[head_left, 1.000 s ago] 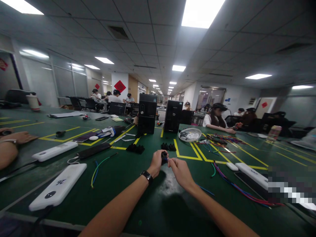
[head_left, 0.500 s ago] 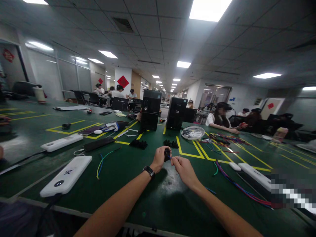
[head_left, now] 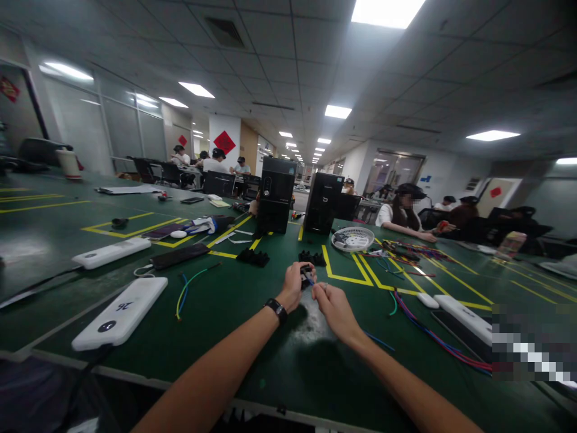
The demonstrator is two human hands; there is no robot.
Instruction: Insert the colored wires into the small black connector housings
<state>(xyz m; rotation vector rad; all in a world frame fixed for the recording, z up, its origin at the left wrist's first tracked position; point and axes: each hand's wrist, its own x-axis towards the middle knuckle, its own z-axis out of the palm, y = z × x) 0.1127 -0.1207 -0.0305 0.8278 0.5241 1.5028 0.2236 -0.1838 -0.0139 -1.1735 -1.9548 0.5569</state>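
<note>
Above the green table, my left hand [head_left: 291,288] is closed around a small black part [head_left: 306,275] whose exact kind I cannot make out. My right hand [head_left: 334,305] pinches a thin blue wire [head_left: 309,281] close beside it; the wire's end reaches the black part, but whether it sits inside is too small to tell. Just beyond my hands lie two groups of black blocky pieces [head_left: 253,257]. Another blue wire [head_left: 378,341] rests on the table, partly under my right forearm.
Two black computer towers [head_left: 276,198] stand at the back. A white basket [head_left: 353,239] holds small parts. Colored wires [head_left: 442,337] and a white power bank [head_left: 464,316] lie right; a numbered white power bank [head_left: 121,313] and green-blue wires [head_left: 184,294] left. A co-worker [head_left: 403,213] sits far right.
My left hand has turned the black part slightly, so more of its face shows. My right hand still pinches the blue wire beside it. The view has tilted a little.
</note>
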